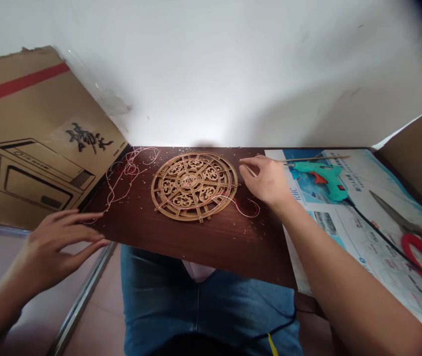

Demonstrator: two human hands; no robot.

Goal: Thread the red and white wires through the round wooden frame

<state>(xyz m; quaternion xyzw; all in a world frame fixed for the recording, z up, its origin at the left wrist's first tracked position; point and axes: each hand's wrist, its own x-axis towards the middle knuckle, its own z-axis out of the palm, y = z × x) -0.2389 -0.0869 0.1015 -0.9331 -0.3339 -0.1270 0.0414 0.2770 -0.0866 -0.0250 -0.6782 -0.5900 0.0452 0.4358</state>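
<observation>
My left hand [57, 247] is at the table's left front corner, fingers stretched and thumb apart, holding nothing. Its fingertips are close to the trailing end of a tangled red and white wire [131, 168]. A round, openwork wooden disc [196, 185] with scroll patterns lies flat in the middle, thin wires running across it. Red and white wire ends [246, 212] curl off its right front edge. My right hand [264, 180] is just right of the disc, thumb and fingers closed in a pinch. A small pale sliver shows at the fingers; what it is stays unclear.
A thin wooden stick [318, 158] extends right from behind my right hand. A green glue gun [324, 179] and red-handled scissors [414, 232] rest on a printed sheet [344, 237]. A cardboard box [40, 143] stands left; a white wall [203, 74] rises behind. Small bits litter the dark table [196, 242].
</observation>
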